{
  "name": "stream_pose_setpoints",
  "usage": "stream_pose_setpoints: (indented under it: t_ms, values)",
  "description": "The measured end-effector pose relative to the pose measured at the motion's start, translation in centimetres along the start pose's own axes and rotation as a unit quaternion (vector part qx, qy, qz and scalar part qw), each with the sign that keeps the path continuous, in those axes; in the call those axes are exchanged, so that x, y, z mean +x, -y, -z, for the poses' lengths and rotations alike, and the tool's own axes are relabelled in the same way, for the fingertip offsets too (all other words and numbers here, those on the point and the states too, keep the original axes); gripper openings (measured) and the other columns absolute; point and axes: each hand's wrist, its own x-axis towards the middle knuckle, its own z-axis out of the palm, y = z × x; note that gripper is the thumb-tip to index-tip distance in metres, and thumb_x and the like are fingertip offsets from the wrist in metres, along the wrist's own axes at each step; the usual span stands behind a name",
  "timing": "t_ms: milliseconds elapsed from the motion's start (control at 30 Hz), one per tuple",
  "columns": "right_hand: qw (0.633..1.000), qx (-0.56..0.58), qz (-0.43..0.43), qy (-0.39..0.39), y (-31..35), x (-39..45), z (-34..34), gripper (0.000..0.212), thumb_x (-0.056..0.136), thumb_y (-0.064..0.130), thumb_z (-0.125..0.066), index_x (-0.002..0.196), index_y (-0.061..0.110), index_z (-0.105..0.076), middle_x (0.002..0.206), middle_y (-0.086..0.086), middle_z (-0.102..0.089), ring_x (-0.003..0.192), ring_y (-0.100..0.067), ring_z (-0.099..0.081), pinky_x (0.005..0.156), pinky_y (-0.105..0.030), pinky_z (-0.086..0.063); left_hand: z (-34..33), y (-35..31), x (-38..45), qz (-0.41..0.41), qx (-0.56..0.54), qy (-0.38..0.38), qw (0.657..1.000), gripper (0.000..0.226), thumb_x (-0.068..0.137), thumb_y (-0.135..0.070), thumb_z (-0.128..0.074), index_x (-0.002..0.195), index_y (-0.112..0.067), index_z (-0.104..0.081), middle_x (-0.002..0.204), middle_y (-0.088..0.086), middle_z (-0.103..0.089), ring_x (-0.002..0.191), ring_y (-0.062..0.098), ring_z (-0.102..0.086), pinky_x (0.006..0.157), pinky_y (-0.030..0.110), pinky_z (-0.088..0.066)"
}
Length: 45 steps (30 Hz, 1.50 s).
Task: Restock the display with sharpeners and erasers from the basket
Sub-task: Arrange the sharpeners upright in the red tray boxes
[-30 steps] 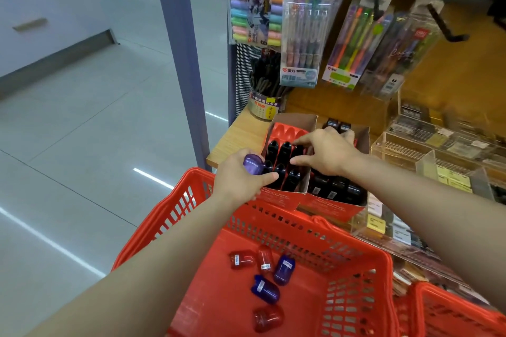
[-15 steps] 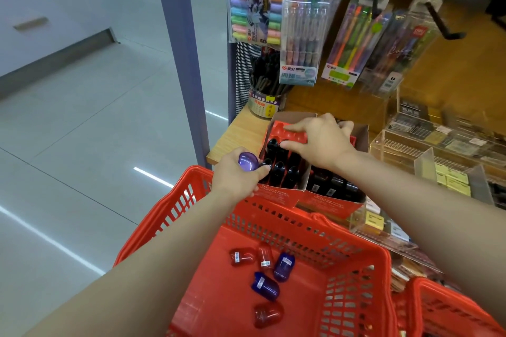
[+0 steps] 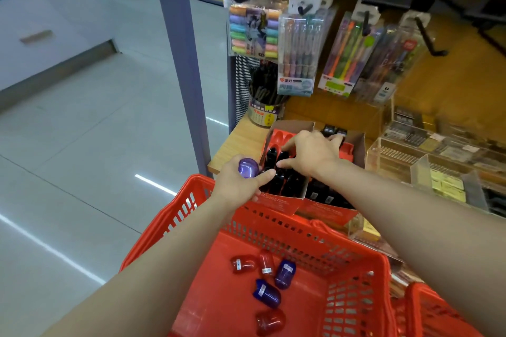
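Shelf-edge display box (image 3: 276,201): purple sharpener (image 3: 248,168) gripped in left hand (image 3: 241,186) (right hand (image 3: 312,154) loosely spread over it).

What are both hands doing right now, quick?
Left hand: holding a purple sharpener.
Right hand: fingers spread, resting on the black sharpeners in the display box; gripping nothing visible.

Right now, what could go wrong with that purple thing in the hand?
The left hand holds the purple sharpener only loosely at its fingers, beside the display box; it might slip to the floor. The right hand reaches among the black sharpeners and could knock them over.
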Motion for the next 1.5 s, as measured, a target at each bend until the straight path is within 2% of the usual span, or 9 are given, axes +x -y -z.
stream_pose_setpoints:
  t_ms: [167,400,533,667,833,967,1167,1367,1500]
  values:
    - [0.977,0.163,0.127,-0.058,-1.5,-1.7,1.9,0.036,0.100,0.040,-0.049,0.134,0.031,-0.058,0.137,-0.001,-0.052,0.128,-0.021,-0.046,0.109,-0.046,-0.036,0.6,-2.9,-0.1,0.044,-0.201,0.097,0.974,0.036,0.087,0.024,-0.048,0.108,-0.006,-0.049,0.093,0.010,-0.050,0.083,0.021,-0.058,0.089,0.034,-0.055]
    - [0.887,0.398,0.234,0.020,-2.2,-4.4,5.3,0.040,0.095,0.013,-0.063,0.133,0.023,-0.059,0.126,0.009,-0.065,0.114,-0.001,-0.061,0.097,-0.023,-0.050,1.7,-4.8,-1.5,0.028,-0.230,0.264,0.936,0.035,0.094,0.009,-0.052,0.128,0.002,-0.056,0.119,0.019,-0.065,0.109,0.027,-0.067,0.087,0.034,-0.059]
    - [0.892,0.408,0.194,0.000,-2.6,-4.8,5.4,0.023,0.091,0.011,-0.068,0.113,0.016,-0.072,0.110,0.001,-0.073,0.096,-0.004,-0.069,0.084,-0.018,-0.054,1.3,-5.6,-1.5,0.027,-0.202,0.205,0.957,0.032,0.093,-0.008,-0.062,0.125,-0.002,-0.060,0.107,0.018,-0.073,0.093,0.026,-0.073,0.073,0.024,-0.059]
    - [0.851,0.518,0.084,-0.023,-2.4,-5.3,3.8,0.020,0.078,0.014,-0.081,0.093,0.014,-0.069,0.090,0.001,-0.069,0.083,-0.017,-0.068,0.081,-0.040,-0.060,0.1,-5.9,-1.2,-0.017,-0.209,0.100,0.973,0.025,0.092,-0.020,-0.067,0.111,-0.006,-0.062,0.102,0.013,-0.073,0.084,0.015,-0.070,0.075,0.020,-0.057]
    - [0.816,0.576,0.028,-0.034,-2.7,-5.4,2.6,0.023,0.081,0.022,-0.079,0.096,0.010,-0.067,0.090,-0.010,-0.073,0.084,-0.020,-0.069,0.085,-0.035,-0.056,0.0,-5.4,-1.1,-0.103,-0.184,0.152,0.966,0.040,0.086,-0.005,-0.071,0.125,-0.012,-0.064,0.118,0.006,-0.072,0.113,0.020,-0.067,0.099,0.033,-0.051]
    - [0.783,0.621,0.029,0.016,-2.3,-5.3,3.4,0.028,0.087,0.029,-0.072,0.109,0.012,-0.067,0.096,-0.007,-0.076,0.096,-0.022,-0.072,0.094,-0.038,-0.055,-0.2,-5.2,-1.2,-0.155,-0.126,0.108,0.974,0.037,0.084,-0.008,-0.076,0.118,-0.017,-0.069,0.114,0.000,-0.073,0.107,0.022,-0.069,0.092,0.036,-0.056]
    - [0.858,0.510,0.065,-0.028,-2.2,-3.4,4.1,0.031,0.070,0.039,-0.086,0.097,0.026,-0.075,0.093,0.007,-0.076,0.091,-0.010,-0.072,0.092,-0.040,-0.056,-0.7,-5.0,-0.5,-0.205,-0.007,0.039,0.978,0.046,0.075,-0.007,-0.083,0.117,-0.020,-0.069,0.110,-0.007,-0.071,0.098,0.012,-0.069,0.080,0.020,-0.055]
    - [0.945,0.318,0.018,-0.077,-2.2,0.4,4.3,0.044,0.078,0.042,-0.079,0.115,0.022,-0.065,0.102,0.010,-0.063,0.090,-0.005,-0.056,0.065,-0.009,-0.036,-0.2,-1.0,-0.3,-0.127,0.259,-0.004,0.957,0.043,0.089,-0.032,-0.072,0.131,-0.030,-0.061,0.126,-0.004,-0.062,0.121,0.014,-0.055,0.096,0.030,-0.046]
    - [0.957,0.286,0.017,-0.050,-1.0,2.4,2.2,0.046,0.078,0.033,-0.081,0.120,0.021,-0.066,0.109,0.004,-0.067,0.093,-0.009,-0.059,0.074,-0.016,-0.043,0.5,0.2,0.0,-0.101,0.251,-0.012,0.963,0.035,0.090,-0.039,-0.069,0.125,-0.036,-0.065,0.118,0.005,-0.066,0.096,0.008,-0.056,0.077,0.023,-0.043]
